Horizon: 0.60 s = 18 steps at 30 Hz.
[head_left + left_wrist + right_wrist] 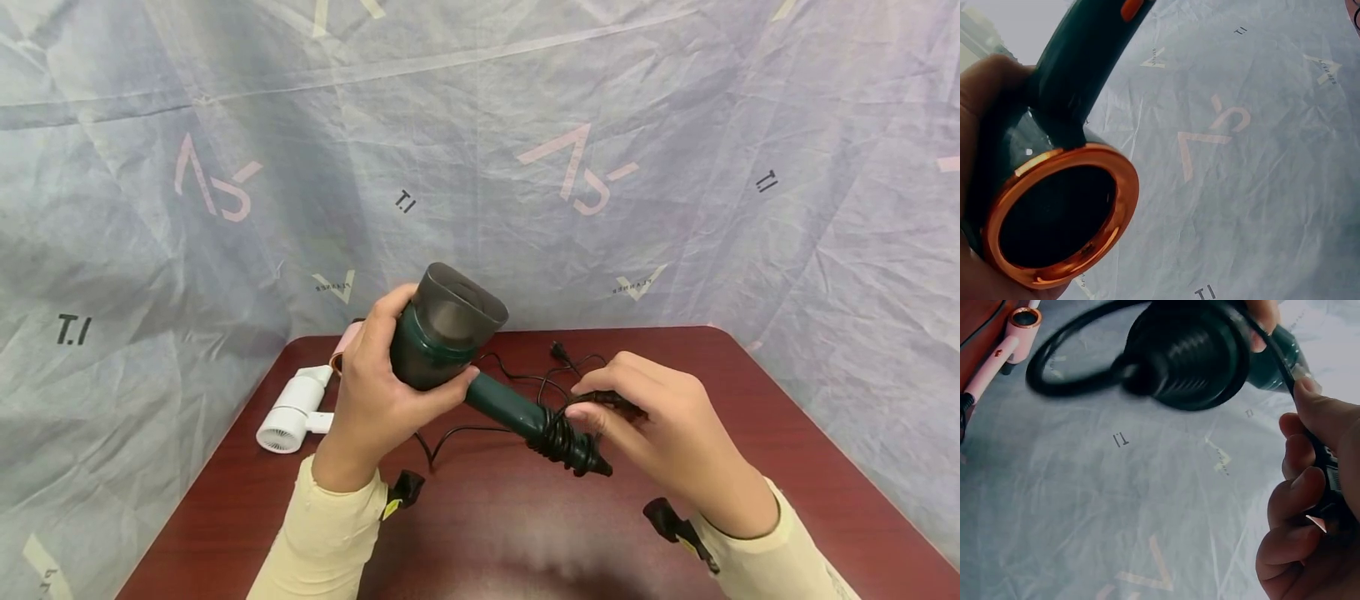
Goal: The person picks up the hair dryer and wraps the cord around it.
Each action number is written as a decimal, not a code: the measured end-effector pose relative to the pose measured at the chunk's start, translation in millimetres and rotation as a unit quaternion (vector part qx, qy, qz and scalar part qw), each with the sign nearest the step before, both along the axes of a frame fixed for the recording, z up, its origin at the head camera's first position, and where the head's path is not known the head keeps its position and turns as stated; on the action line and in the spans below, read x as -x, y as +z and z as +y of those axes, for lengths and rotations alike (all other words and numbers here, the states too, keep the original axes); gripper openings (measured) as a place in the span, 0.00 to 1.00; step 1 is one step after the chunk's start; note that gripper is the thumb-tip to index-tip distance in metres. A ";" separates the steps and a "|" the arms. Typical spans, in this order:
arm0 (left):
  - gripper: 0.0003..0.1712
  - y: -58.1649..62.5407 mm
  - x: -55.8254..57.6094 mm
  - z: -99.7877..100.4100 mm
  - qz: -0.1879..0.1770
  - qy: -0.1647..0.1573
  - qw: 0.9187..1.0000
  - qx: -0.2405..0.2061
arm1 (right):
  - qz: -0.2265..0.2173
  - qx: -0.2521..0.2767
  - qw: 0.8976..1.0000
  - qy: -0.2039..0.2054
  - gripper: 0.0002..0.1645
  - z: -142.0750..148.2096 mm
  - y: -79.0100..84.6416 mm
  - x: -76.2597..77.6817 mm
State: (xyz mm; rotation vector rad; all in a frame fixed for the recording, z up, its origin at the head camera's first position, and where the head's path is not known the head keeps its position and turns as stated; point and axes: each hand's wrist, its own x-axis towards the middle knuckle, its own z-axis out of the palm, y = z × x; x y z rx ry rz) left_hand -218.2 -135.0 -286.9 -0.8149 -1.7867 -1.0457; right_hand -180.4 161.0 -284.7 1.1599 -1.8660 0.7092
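My left hand [375, 392] grips the barrel of a dark green hair dryer [504, 407] above the table, its grey nozzle [450, 312] pointing up. The handle slants down to the right, with a black cord [557, 440] wound in several turns near its end. In the left wrist view, the dryer's copper-coloured ring [1125, 181] and an orange switch [1130, 9] show. My right hand [667, 417] pinches the cord beside the handle's end, and its fingers curl round the cord's free end. In the right wrist view, a loop of cord [1038, 372] leaves the handle's tip.
A white hair dryer [288, 417] lies on the left of the dark red table [480, 533]. Behind my left hand is a pink hair dryer [1017, 339], partly hidden in the head view. Black cords and a plug [558, 351] lie toward the back. Printed cloth [480, 167] surrounds the table.
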 end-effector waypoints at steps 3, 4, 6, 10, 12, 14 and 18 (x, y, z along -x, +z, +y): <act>0.49 2.6 -1.8 0.1 -0.002 -0.026 1.000 -0.001 | -0.002 0.006 1.000 0.008 0.09 0.8 -1.2 3.5; 0.49 3.6 -2.5 0.1 -0.002 -0.034 0.999 -0.001 | -0.002 0.008 1.000 0.009 0.09 1.0 -1.8 4.7; 0.49 5.2 -4.0 0.7 -0.004 -0.056 0.998 -0.003 | -0.009 0.011 1.000 0.012 0.10 1.7 -3.3 6.6; 0.50 8.0 -6.4 1.7 -0.007 -0.097 0.995 -0.012 | -0.032 0.014 0.999 0.014 0.12 2.7 -6.8 10.9; 0.50 9.2 -7.1 1.7 -0.005 -0.108 0.994 -0.019 | -0.047 0.014 0.999 0.015 0.12 2.9 -8.8 12.7; 0.49 10.2 -7.6 1.4 -0.002 -0.109 0.994 -0.027 | -0.062 0.014 0.998 0.014 0.11 2.9 -11.0 13.9; 0.49 11.4 -8.4 1.1 -0.004 -0.123 0.991 -0.050 | -0.088 0.006 0.996 0.010 0.11 1.9 -14.8 14.9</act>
